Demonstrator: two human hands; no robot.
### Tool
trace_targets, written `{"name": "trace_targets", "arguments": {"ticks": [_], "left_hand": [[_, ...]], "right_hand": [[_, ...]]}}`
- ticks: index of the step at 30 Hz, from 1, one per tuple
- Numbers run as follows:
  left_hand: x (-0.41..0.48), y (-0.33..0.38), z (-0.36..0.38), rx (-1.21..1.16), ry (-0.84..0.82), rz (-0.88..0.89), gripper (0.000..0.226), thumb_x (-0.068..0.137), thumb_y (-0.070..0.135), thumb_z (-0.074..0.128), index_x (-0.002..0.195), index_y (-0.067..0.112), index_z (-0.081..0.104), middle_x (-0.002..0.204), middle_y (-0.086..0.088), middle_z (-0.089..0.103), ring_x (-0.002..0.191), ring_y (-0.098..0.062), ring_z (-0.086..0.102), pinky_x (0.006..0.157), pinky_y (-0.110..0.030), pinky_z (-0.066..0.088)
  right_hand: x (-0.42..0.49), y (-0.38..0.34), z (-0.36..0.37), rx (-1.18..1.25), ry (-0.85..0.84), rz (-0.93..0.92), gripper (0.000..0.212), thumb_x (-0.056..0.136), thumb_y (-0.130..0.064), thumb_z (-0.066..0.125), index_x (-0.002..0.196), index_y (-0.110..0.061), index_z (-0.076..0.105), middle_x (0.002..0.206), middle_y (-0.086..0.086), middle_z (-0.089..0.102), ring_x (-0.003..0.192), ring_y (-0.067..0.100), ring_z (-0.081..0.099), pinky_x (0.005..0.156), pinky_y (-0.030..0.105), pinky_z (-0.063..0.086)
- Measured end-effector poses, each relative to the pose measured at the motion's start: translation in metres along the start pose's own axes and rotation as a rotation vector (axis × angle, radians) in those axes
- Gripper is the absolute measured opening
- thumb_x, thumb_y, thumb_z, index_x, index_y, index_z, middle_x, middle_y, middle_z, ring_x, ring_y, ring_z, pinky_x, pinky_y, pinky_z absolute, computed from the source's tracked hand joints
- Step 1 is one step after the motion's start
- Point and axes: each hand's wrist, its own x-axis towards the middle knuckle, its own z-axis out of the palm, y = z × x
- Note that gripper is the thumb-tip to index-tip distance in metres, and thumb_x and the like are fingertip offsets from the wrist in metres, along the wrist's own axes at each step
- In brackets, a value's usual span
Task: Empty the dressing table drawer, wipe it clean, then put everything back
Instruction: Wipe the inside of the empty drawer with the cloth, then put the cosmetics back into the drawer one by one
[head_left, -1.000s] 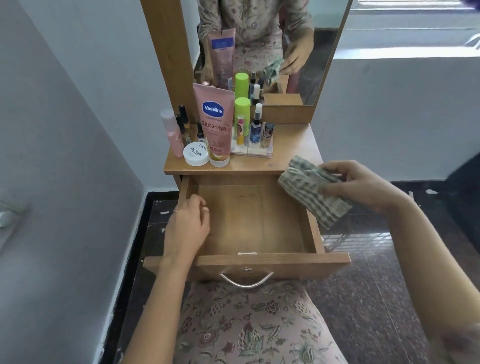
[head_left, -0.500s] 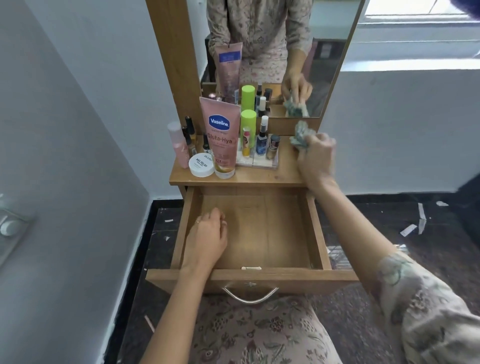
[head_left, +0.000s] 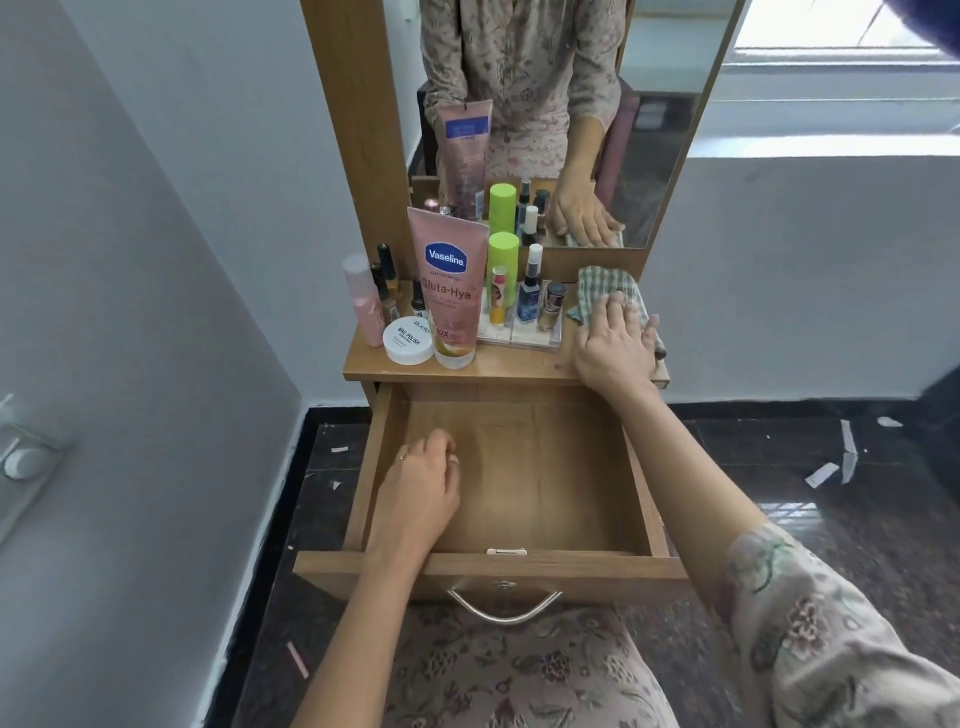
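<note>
The right hand (head_left: 615, 343) lies flat with fingers straight, pressing a green-checked cloth (head_left: 605, 288) onto the right end of the dressing table top (head_left: 519, 366). The left hand (head_left: 421, 488) is down inside the drawer, near its left wall. Its fingers are loosely curled on the wooden floor, and I can see nothing held in them.

Above the table the tall mirror (head_left: 649, 156) shows the flat hand and cloth again. Below the top, the drawer (head_left: 545, 467) is pulled well out towards the person's lap, bare wood showing across its floor and a curved metal handle (head_left: 504, 610) on its front.

The toiletries stand crowded on the left and middle of the top. The pink Vaseline tube (head_left: 449, 291) stands cap down, tallest of the lot, and a green-capped bottle (head_left: 503, 260) is just beside it. A pale pink bottle (head_left: 363, 301) is at the far left. A round white jar (head_left: 409, 340) touches the tube's base. A clear tray (head_left: 519, 335) holds a blue spray bottle (head_left: 530, 296) and a small nail polish bottle (head_left: 551, 306), just left of the cloth.
</note>
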Motion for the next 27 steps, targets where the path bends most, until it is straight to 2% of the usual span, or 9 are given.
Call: {"name": "trace_targets", "arguments": {"ticks": [3,5,9,11,14,19,21,23,27], "left_hand": [[0.0,0.001,-0.002,-0.012,0.0,-0.01,0.015,0.097,0.021,0.045,0.109,0.016,0.054,0.101,0.001,0.064,0.095,-0.014,0.058,0.069,-0.021,0.045],[0.0,0.002,-0.003,-0.028,-0.002,-0.013,0.016,0.097,0.021,0.045,0.109,0.016,0.055,0.1,0.001,0.064,0.095,-0.013,0.059,0.069,-0.021,0.046],[0.003,0.003,-0.007,-0.15,-0.013,-0.047,0.015,0.097,0.021,0.048,0.109,0.017,0.056,0.097,0.003,0.063,0.088,-0.009,0.059,0.071,-0.021,0.05],[0.005,0.004,-0.009,-0.219,-0.015,-0.077,0.013,0.096,0.022,0.049,0.107,0.018,0.056,0.097,0.005,0.062,0.088,-0.006,0.058,0.072,-0.019,0.048],[0.009,0.007,-0.009,-0.287,0.0,-0.112,0.01,0.095,0.022,0.051,0.103,0.022,0.055,0.095,0.009,0.061,0.089,-0.004,0.059,0.074,-0.017,0.047],[0.01,0.008,-0.016,-0.348,0.05,-0.209,0.008,0.095,0.023,0.054,0.102,0.026,0.056,0.091,0.015,0.06,0.085,0.0,0.059,0.064,-0.005,0.04],[0.009,0.006,-0.018,-0.364,0.063,-0.243,0.009,0.095,0.023,0.054,0.103,0.026,0.056,0.09,0.016,0.059,0.083,0.003,0.058,0.063,-0.005,0.04],[0.008,0.003,-0.017,-0.38,0.073,-0.286,0.01,0.095,0.022,0.054,0.104,0.025,0.057,0.09,0.016,0.06,0.081,0.005,0.056,0.062,-0.006,0.041],[0.008,0.0,-0.013,-0.434,0.137,-0.356,0.01,0.093,0.02,0.056,0.102,0.022,0.06,0.091,0.01,0.063,0.08,0.001,0.059,0.067,-0.01,0.045]], "right_hand": [[-0.004,0.0,-0.009,0.186,0.016,-0.017,0.057,0.101,-0.028,0.019,0.153,-0.009,0.007,0.16,0.01,-0.001,0.148,0.022,-0.009,0.118,0.042,-0.012],[-0.013,-0.001,-0.011,0.352,0.203,-0.071,0.055,0.101,-0.025,0.03,0.151,-0.004,0.018,0.159,0.014,0.01,0.148,0.025,-0.002,0.119,0.039,-0.004],[-0.044,-0.019,-0.018,0.573,0.604,-0.199,0.041,0.091,-0.014,0.051,0.131,-0.003,0.052,0.136,0.015,0.052,0.134,0.027,0.036,0.115,0.04,0.028],[-0.06,-0.036,-0.02,0.642,0.676,-0.285,0.032,0.087,-0.011,0.058,0.118,-0.005,0.06,0.116,0.009,0.06,0.113,0.019,0.049,0.102,0.029,0.038],[-0.076,-0.063,-0.02,0.738,0.577,-0.386,0.031,0.085,-0.015,0.064,0.115,-0.008,0.061,0.102,0.001,0.059,0.091,0.007,0.049,0.08,0.006,0.037],[-0.076,-0.093,-0.014,0.857,0.389,-0.375,0.049,0.084,-0.031,0.069,0.127,-0.013,0.052,0.119,-0.002,0.058,0.103,0.008,0.054,0.082,0.014,0.045],[-0.073,-0.102,-0.017,0.898,0.366,-0.355,0.052,0.084,-0.033,0.07,0.128,-0.013,0.051,0.12,-0.002,0.059,0.104,0.007,0.054,0.08,0.005,0.042],[-0.069,-0.111,-0.02,0.94,0.367,-0.351,0.048,0.084,-0.032,0.07,0.124,-0.012,0.052,0.117,-0.003,0.062,0.102,0.005,0.056,0.076,-0.001,0.04],[-0.062,-0.124,-0.027,0.989,0.399,-0.349,0.027,0.085,-0.028,0.069,0.105,-0.014,0.058,0.096,-0.007,0.064,0.081,0.0,0.058,0.064,0.005,0.045]]}}
